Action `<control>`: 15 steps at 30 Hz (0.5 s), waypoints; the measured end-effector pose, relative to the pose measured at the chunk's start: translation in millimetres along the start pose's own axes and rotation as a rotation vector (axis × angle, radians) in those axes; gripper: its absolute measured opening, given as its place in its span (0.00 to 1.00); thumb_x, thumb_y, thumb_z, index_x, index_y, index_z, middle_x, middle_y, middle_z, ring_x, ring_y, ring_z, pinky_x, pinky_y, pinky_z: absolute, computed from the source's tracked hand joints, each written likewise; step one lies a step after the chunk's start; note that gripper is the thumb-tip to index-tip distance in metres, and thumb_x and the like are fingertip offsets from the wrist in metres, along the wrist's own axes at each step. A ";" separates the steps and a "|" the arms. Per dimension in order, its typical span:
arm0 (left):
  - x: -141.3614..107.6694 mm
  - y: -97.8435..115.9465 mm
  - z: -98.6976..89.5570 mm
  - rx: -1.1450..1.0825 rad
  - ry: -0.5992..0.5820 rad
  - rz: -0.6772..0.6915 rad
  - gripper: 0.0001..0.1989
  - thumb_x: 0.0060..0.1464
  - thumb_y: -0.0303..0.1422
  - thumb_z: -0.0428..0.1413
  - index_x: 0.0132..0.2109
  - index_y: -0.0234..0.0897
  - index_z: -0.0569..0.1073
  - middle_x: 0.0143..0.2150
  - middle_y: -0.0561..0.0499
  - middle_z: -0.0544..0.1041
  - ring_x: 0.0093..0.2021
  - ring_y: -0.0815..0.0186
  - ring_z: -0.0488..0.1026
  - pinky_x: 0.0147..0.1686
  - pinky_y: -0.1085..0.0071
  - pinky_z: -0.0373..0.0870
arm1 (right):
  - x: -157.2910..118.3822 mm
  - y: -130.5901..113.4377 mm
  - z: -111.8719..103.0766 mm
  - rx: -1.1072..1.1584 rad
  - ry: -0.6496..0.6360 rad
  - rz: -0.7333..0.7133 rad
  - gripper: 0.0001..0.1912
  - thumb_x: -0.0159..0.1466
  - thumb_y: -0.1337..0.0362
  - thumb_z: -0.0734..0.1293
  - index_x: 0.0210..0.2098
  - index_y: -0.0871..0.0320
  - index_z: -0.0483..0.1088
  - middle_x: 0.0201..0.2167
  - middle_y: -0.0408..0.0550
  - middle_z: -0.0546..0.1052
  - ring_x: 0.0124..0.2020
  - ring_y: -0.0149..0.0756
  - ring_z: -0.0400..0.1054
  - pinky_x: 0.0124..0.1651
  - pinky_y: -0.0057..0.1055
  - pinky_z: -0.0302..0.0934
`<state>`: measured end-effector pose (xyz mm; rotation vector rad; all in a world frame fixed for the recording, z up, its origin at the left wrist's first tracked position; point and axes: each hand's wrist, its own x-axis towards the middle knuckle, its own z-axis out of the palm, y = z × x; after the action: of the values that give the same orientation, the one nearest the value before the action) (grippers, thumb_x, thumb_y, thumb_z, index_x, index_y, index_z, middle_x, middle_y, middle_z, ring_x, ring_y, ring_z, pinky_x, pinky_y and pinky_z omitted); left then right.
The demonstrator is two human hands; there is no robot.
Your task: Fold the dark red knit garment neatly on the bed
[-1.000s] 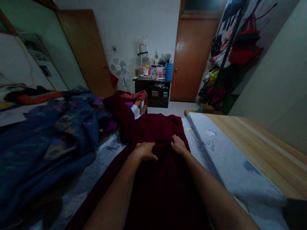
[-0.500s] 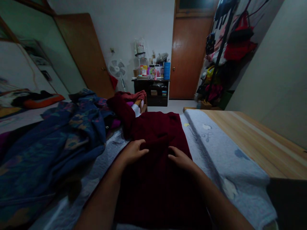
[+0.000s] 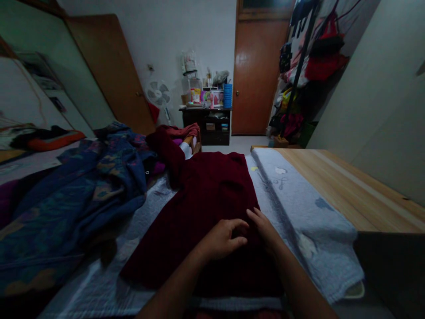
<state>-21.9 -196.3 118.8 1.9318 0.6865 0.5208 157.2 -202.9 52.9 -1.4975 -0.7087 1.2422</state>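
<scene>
A dark red garment (image 3: 212, 190), which looks like a sweater, lies spread on the bed's light blue-grey sheet (image 3: 133, 235). One sleeve-like part (image 3: 168, 150) is bunched at its far left. Over the garment's right half is my left hand (image 3: 229, 237), thumb and curved fingers apart with nothing visible between them. My right hand (image 3: 264, 228) is just beside it, near the garment's right edge, fingers stretched out and holding nothing visible. Whether either palm presses on the cloth I cannot tell.
A blue patterned garment (image 3: 109, 190) lies heaped on the left. To the right are a folded-back bedding edge (image 3: 308, 217) and a wooden board (image 3: 358, 186). Farther off stand a fan (image 3: 159, 94), a dark cabinet (image 3: 217, 128) and hanging bags (image 3: 327, 57).
Both hands have come nearer to me; the left has also moved right, close to the right hand. The raised fold in the garment's middle has flattened, and its near left corner now shows.
</scene>
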 end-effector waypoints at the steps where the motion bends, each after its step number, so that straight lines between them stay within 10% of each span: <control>1: -1.9 -7.0 1.4 -0.012 0.018 -0.010 0.15 0.52 0.30 0.54 0.48 0.40 0.74 0.45 0.51 0.77 0.44 0.65 0.73 0.46 0.71 0.66 | 1.0 2.5 -1.7 -0.029 0.011 -0.022 0.37 0.50 0.50 0.72 0.56 0.56 0.64 0.56 0.53 0.69 0.58 0.47 0.61 0.57 0.39 0.58; 7: -3.3 -61.4 -8.2 -0.063 0.638 -0.228 0.15 0.52 0.30 0.55 0.48 0.37 0.70 0.51 0.44 0.69 0.53 0.61 0.67 0.55 0.65 0.61 | 1.7 8.0 -3.3 0.051 -0.154 -0.103 0.35 0.50 0.59 0.71 0.57 0.54 0.63 0.54 0.49 0.72 0.56 0.44 0.65 0.59 0.40 0.58; 11: -0.7 -75.5 -10.9 -0.421 0.648 -0.546 0.28 0.53 0.33 0.57 0.59 0.38 0.59 0.52 0.41 0.69 0.46 0.63 0.72 0.48 0.65 0.67 | -3.7 3.4 -1.4 0.106 -0.188 -0.103 0.33 0.51 0.61 0.70 0.56 0.53 0.63 0.55 0.48 0.71 0.55 0.44 0.66 0.59 0.42 0.58; 15: 0.5 -67.8 -4.6 -0.600 0.588 -0.563 0.36 0.49 0.32 0.61 0.62 0.38 0.55 0.46 0.43 0.72 0.40 0.64 0.74 0.46 0.64 0.69 | -10.5 -2.2 -1.3 0.193 -0.269 -0.102 0.30 0.52 0.62 0.69 0.55 0.53 0.63 0.55 0.48 0.71 0.54 0.43 0.67 0.58 0.42 0.60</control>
<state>-40.7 -168.6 59.6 0.9551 1.2301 0.8236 155.6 -212.0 58.5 -1.1357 -0.8056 1.4062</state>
